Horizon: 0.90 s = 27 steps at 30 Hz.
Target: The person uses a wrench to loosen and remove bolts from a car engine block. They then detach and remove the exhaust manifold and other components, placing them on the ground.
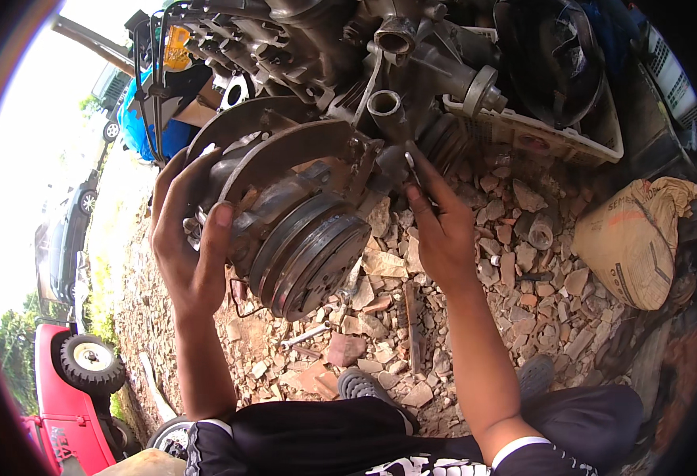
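Note:
In front of me is a greasy air-conditioning compressor (281, 202) with a grooved belt pulley (309, 258) at its near end. A curved dark metal bracket (285, 151) arches over it. My left hand (183, 230) is wrapped round the compressor's left side, thumb on the near face. Close to the bracket's right end, beside a metal pipe stub (388, 111), is my right hand (446, 234). Its index finger and thumb are drawn together at the metal; what they pinch, if anything, is too small to name. The engine (301, 55) stands just behind.
Broken stone and tile cover the ground, with a wrench (306, 335) lying on it. A cream plastic crate (539, 135) holds dark parts at right, near a brown paper sack (638, 238). Far left are a red vehicle (63, 397) and a blue bundle (151, 119).

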Available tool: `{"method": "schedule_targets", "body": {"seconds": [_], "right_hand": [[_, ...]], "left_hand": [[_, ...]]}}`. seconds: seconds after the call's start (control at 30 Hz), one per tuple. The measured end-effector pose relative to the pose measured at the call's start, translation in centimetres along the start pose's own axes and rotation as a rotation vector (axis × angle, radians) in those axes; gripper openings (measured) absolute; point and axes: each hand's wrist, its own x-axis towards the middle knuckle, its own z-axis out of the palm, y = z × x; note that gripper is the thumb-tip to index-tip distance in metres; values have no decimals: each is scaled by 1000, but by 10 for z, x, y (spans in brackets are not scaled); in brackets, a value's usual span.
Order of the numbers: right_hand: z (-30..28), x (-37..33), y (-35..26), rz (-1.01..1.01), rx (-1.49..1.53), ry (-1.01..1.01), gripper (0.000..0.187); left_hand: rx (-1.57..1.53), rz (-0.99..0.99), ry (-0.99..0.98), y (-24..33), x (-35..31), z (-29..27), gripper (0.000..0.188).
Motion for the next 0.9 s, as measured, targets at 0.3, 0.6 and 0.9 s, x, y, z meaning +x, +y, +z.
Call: {"method": "schedule_targets", "body": {"seconds": [0.3, 0.6, 0.9], "right_hand": [[11, 8, -5, -124, -345, 39, 43], [-8, 15, -25, -131, -345, -96, 44], [-50, 16, -8, 119, -161, -240, 45]], "left_hand": [[-33, 18, -30, -13, -3, 0, 61], [-47, 14, -35, -12, -2, -2, 64], [-187, -142, 68, -14, -3, -1, 50]]}}
